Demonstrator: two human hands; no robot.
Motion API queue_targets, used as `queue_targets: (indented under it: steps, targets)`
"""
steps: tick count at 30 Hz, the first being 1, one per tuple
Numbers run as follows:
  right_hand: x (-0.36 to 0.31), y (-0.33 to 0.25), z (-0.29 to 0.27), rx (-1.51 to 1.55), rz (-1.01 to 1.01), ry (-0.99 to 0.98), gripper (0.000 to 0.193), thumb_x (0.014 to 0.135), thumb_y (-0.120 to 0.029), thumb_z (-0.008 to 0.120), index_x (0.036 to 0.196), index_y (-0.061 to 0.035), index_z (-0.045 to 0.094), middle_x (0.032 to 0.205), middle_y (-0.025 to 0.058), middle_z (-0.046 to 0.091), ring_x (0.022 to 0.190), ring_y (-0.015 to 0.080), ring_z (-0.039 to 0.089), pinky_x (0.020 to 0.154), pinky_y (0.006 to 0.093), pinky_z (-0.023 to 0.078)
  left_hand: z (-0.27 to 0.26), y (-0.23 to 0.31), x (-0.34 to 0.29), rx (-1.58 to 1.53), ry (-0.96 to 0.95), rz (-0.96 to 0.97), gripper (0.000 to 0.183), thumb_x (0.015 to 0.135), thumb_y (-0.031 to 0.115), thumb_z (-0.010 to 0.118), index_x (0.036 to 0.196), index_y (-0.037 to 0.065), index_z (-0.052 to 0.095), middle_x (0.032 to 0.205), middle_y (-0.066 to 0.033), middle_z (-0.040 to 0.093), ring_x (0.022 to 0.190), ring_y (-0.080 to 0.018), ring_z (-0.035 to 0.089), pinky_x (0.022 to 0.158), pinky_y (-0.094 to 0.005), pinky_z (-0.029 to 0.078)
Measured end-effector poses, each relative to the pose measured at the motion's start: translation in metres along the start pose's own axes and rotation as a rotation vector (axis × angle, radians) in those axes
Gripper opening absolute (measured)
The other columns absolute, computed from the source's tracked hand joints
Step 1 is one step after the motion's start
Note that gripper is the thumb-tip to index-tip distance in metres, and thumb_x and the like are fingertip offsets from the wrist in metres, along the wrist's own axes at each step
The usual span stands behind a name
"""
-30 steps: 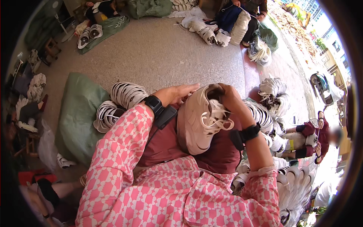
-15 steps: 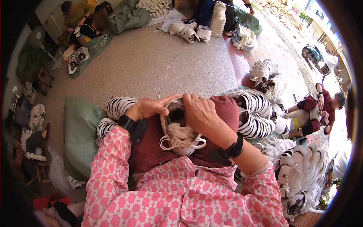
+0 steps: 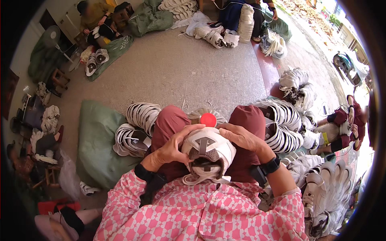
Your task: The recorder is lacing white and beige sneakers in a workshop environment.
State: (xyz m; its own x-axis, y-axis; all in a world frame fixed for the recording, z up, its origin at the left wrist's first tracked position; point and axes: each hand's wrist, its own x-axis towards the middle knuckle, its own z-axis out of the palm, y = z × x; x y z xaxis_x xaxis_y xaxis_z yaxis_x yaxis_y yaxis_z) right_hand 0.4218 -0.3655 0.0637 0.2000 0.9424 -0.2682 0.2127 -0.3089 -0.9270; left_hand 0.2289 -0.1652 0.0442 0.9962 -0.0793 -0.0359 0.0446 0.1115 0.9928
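The shoe point(image 3: 213, 152) has been tipped, its heel point(image 3: 203, 146) now exposed, and is clasped at its 2 sides by a half-curled left hand point(image 3: 173, 148) and a flatter right hand point(image 3: 243, 139).

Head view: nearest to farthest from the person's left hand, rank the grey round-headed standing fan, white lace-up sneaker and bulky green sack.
1. White lace-up sneaker: touching the left hand.
2. Bulky green sack: person's left.
3. Grey round-headed standing fan: far upper left.
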Motion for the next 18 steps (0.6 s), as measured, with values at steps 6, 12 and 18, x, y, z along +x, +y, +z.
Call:
queue_targets:
  steps: [6, 12, 18]
  targets:
    - [-0.002, 0.002, -0.018, 0.541, -0.197, -0.139, 0.063, 0.086, -0.041, 0.07, 0.127, 0.0055, 0.054, 0.114, 0.0103, 0.065, 0.106, 0.0166, 0.06, 0.095, 0.0307, 0.046, -0.004, 0.048, -0.013, -0.28, 0.147, 0.241, 0.092, 0.074, 0.041, 0.079, 0.144, 0.0, 0.036, 0.144, -0.0218, 0.041, 0.134, -0.0319, 0.042, 0.112, -0.0442, 0.034]
    - [-0.006, -0.011, 0.029, 0.747, -0.149, -0.244, 0.075, 0.07, -0.01, 0.086, 0.134, 0.0025, 0.049, 0.123, 0.0049, 0.061, 0.114, 0.0135, 0.056, 0.101, 0.0303, 0.042, -0.005, 0.059, -0.017, -0.75, 0.334, 0.246, 0.088, 0.082, 0.054, 0.068, 0.144, 0.001, 0.034, 0.142, -0.0219, 0.044, 0.131, -0.0381, 0.043, 0.11, -0.0526, 0.037]
    - [-0.014, -0.01, 0.053, 0.714, -0.019, -0.046, 0.074, 0.071, -0.013, 0.087, 0.133, 0.0011, 0.049, 0.123, 0.0048, 0.061, 0.113, 0.0124, 0.055, 0.102, 0.0298, 0.042, -0.01, 0.053, -0.034, -0.321, 0.559, 0.279, 0.062, 0.093, 0.037, 0.055, 0.138, -0.004, 0.042, 0.132, -0.0183, 0.054, 0.123, -0.0279, 0.053, 0.108, -0.0366, 0.038]
